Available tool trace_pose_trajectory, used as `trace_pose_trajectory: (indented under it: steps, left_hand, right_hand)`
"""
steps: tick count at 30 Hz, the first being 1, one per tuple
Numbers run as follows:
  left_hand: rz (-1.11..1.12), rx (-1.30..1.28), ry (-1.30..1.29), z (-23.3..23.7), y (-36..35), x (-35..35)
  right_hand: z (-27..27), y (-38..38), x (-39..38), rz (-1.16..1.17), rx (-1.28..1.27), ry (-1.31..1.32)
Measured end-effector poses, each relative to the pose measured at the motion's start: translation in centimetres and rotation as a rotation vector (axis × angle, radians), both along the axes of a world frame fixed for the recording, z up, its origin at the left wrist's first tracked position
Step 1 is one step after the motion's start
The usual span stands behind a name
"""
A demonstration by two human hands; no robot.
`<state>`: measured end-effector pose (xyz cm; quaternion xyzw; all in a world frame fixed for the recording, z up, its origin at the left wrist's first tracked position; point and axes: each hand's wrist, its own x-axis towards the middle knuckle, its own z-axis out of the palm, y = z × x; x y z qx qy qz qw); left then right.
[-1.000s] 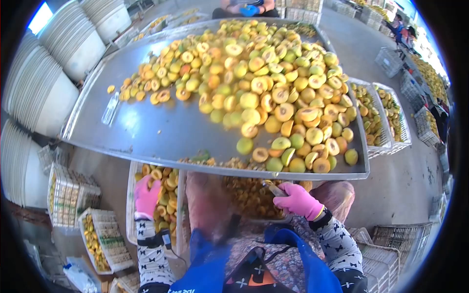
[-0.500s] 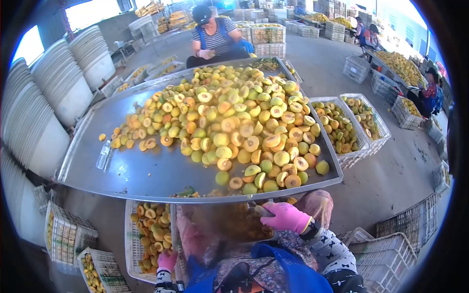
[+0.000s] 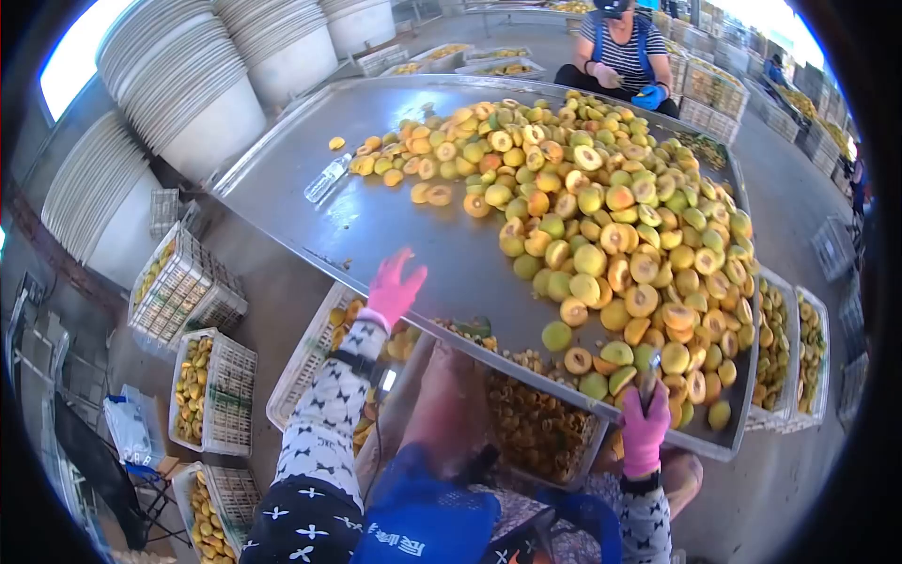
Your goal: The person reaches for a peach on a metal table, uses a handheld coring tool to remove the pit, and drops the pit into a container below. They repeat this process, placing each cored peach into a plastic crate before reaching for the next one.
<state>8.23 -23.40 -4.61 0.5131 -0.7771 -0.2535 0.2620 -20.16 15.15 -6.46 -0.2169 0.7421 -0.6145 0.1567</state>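
My left hand (image 3: pixel 395 285), in a pink glove, is open with fingers spread over the front edge of the metal table (image 3: pixel 272 202). Nothing shows in it. My right hand (image 3: pixel 645 430), also gloved in pink, grips a small metal-tipped hand tool (image 3: pixel 650 368) that points up at the fruit by the table's near edge. A large heap of yellow-green peaches (image 3: pixel 589 260), many cut in half, spreads over the table. Below the edge, between my legs, a crate holds brown pits and scraps (image 3: pixel 540 425). Partly under my left forearm stands a crate of peach halves (image 3: pixel 310 362).
A clear plastic bottle (image 3: pixel 329 177) lies on the table's left part. Fruit-filled crates stand on the floor at left (image 3: pixel 224 393) and right (image 3: pixel 810 352). Across the table sits a person (image 3: pixel 625 52) wearing gloves. Stacked white tubs (image 3: pixel 193 94) line the far left.
My left hand has risen from the peach crate to the table edge and spread its fingers. My right hand has moved up to the fruit with the tool. The view has turned left.
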Motion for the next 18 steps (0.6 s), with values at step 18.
trace_pose_trajectory:
  steps: [18]
  left_hand:
    - [0.044, 0.147, -0.211, -5.6, -21.9, -20.9]
  right_hand:
    - [-2.1, 1.9, -1.4, 0.048, 0.247, 0.143]
